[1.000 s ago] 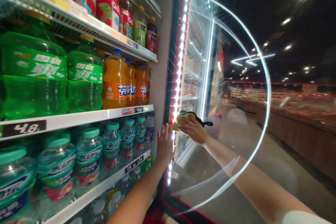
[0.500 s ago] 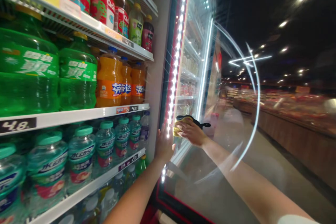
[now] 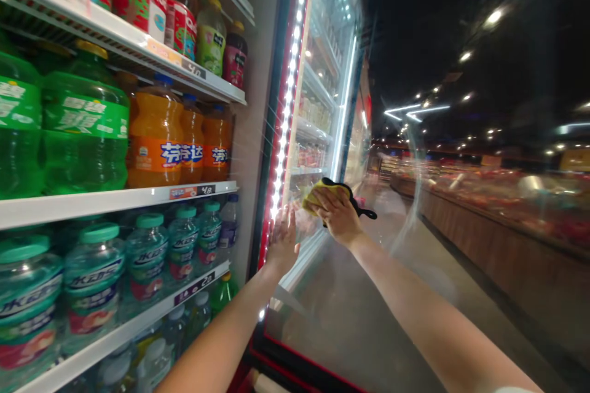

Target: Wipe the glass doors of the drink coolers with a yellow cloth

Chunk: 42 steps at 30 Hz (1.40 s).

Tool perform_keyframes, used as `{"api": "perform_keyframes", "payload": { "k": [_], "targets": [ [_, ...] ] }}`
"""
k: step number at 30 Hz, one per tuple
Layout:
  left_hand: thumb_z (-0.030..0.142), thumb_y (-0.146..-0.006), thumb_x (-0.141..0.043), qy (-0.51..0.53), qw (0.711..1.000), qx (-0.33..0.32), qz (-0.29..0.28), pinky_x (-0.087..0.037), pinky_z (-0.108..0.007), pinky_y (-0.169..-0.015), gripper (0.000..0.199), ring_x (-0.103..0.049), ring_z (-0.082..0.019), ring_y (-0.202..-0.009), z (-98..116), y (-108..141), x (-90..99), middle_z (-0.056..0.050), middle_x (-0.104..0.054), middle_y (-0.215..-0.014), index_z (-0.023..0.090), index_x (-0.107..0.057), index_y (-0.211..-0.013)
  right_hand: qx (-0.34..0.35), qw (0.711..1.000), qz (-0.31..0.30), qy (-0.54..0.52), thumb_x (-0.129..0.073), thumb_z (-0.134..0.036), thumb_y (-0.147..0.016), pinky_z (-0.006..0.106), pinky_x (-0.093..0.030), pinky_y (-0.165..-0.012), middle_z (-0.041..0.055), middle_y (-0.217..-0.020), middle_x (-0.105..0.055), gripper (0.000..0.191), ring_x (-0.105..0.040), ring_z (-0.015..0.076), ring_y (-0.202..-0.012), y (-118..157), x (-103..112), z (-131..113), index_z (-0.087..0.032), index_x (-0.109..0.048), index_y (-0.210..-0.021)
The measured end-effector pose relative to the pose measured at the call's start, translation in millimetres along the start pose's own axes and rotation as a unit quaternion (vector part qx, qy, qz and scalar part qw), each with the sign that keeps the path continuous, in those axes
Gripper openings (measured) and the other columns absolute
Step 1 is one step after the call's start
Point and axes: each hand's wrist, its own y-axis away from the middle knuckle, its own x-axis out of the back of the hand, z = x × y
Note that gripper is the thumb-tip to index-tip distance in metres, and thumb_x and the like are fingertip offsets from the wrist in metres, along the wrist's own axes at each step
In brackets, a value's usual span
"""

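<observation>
A yellow cloth with a black edge and a black loop (image 3: 353,196) lies flat against the glass door (image 3: 332,301). My right hand (image 3: 335,212) presses on it, fingers spread over the cloth. To its left, my left hand (image 3: 282,245) rests at the door's edge beside the lit LED strip (image 3: 286,110), fingers stretched upward and nothing in them. Whitish curved smears (image 3: 410,196) show on the glass to the right of the cloth.
On the left, cooler shelves (image 3: 138,196) hold green bottles (image 3: 85,123), orange bottles (image 3: 154,135) and several teal-capped bottles (image 3: 94,276). Beyond the glass, a long wood-fronted counter (image 3: 498,258) runs along an aisle under ceiling lights.
My right hand and the cloth have shifted slightly up relative to my left hand. The view has turned a little to the right, and the long curved streak on the glass looks fainter and shorter.
</observation>
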Motion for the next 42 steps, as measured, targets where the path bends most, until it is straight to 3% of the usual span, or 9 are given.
{"api": "perform_keyframes", "payload": {
  "k": [3, 6, 13, 18, 21, 27, 32, 36, 42],
  "targets": [
    [0.026, -0.085, -0.065, 0.000, 1.000, -0.002, -0.003, -0.022, -0.053, -0.126, 0.113, -0.005, -0.033, -0.158, 6, -13, 4.6, -0.015, -0.006, -0.171, 0.020, 0.020, -0.160, -0.080, 0.995, 0.045, 0.028, -0.049, -0.021, -0.100, 0.061, -0.015, -0.124, 0.0057, -0.164, -0.036, 0.052, -0.033, 0.0316, -0.151, 36, 6, -3, -0.030, -0.049, -0.151],
    [0.027, -0.085, -0.064, -0.005, 1.000, 0.000, -0.011, -0.021, -0.053, -0.126, 0.112, -0.004, -0.032, -0.158, 9, -20, 7.0, -0.015, -0.008, -0.171, 0.019, 0.018, -0.160, -0.054, 0.997, 0.050, 0.038, -0.051, -0.021, -0.099, 0.059, -0.012, -0.125, 0.0051, -0.161, -0.043, 0.051, -0.038, 0.0302, -0.147, 61, -9, -23, -0.030, -0.051, -0.149],
    [0.023, -0.083, -0.065, 0.032, 0.999, -0.024, -0.033, -0.018, -0.057, -0.126, 0.112, -0.004, -0.034, -0.158, 24, -32, 0.4, -0.016, -0.003, -0.172, 0.021, 0.015, -0.161, -0.029, 0.998, 0.038, 0.036, -0.052, -0.024, -0.099, 0.053, -0.013, -0.125, 0.0012, -0.163, -0.040, 0.052, -0.032, 0.0261, -0.151, 33, 1, 2, -0.033, -0.048, -0.151],
    [0.031, -0.082, -0.071, 0.067, 0.995, -0.051, -0.057, -0.016, -0.062, -0.125, 0.115, 0.002, -0.036, -0.157, 35, -33, -0.3, -0.013, 0.006, -0.172, 0.027, 0.012, -0.162, -0.134, 0.986, 0.081, 0.055, -0.055, -0.024, -0.098, 0.057, -0.004, -0.125, 0.0044, -0.162, -0.041, 0.055, -0.033, 0.0288, -0.150, 80, 8, -1, -0.032, -0.047, -0.152],
    [0.034, -0.080, -0.074, 0.066, 0.992, -0.067, -0.078, -0.014, -0.064, -0.124, 0.119, 0.004, -0.037, -0.157, 40, -32, 2.8, -0.013, 0.005, -0.172, 0.027, 0.013, -0.162, -0.106, 0.991, 0.067, 0.055, -0.056, -0.023, -0.098, 0.060, 0.002, -0.124, 0.0060, -0.161, -0.044, 0.053, -0.035, 0.0298, -0.149, 91, 2, -12, -0.032, -0.049, -0.150],
    [0.032, -0.078, -0.077, 0.076, 0.990, -0.085, -0.077, -0.013, -0.068, -0.123, 0.122, 0.007, -0.039, -0.156, 63, -43, 5.1, -0.016, 0.004, -0.171, 0.027, 0.011, -0.162, -0.078, 0.994, 0.057, 0.048, -0.053, -0.023, -0.100, 0.056, -0.002, -0.126, 0.0014, -0.163, -0.040, 0.052, -0.031, 0.0247, -0.151, 73, 30, 33, -0.035, -0.047, -0.151],
    [0.029, -0.076, -0.080, 0.076, 0.990, -0.096, -0.076, -0.014, -0.068, -0.122, 0.127, 0.009, -0.038, -0.155, 82, -42, 4.9, -0.016, 0.004, -0.171, 0.027, 0.013, -0.161, -0.199, 0.973, 0.091, 0.071, -0.054, -0.016, -0.097, 0.058, -0.007, -0.124, 0.0043, -0.161, -0.044, 0.056, -0.034, 0.0287, -0.149, 128, 31, 29, -0.034, -0.049, -0.150],
    [0.026, -0.073, -0.082, 0.070, 0.989, -0.098, -0.086, -0.013, -0.067, -0.123, 0.129, 0.009, -0.037, -0.156, 93, -39, 7.0, -0.016, 0.001, -0.171, 0.027, 0.012, -0.162, -0.139, 0.985, 0.085, 0.054, -0.054, -0.014, -0.097, 0.059, -0.006, -0.124, 0.0052, -0.158, -0.048, 0.053, -0.038, 0.0278, -0.147, 141, 15, 13, -0.033, -0.054, -0.146],
    [0.026, -0.076, -0.079, 0.076, 0.987, -0.098, -0.106, -0.008, -0.069, -0.122, 0.123, 0.009, -0.038, -0.156, 113, -45, 10.0, -0.018, 0.002, -0.171, 0.024, 0.008, -0.163, -0.125, 0.988, 0.078, 0.033, -0.052, -0.015, -0.098, 0.055, -0.010, -0.126, 0.0020, -0.160, -0.045, 0.054, -0.036, 0.0239, -0.149, 127, 44, 54, -0.035, -0.051, -0.148]
  ]
}}
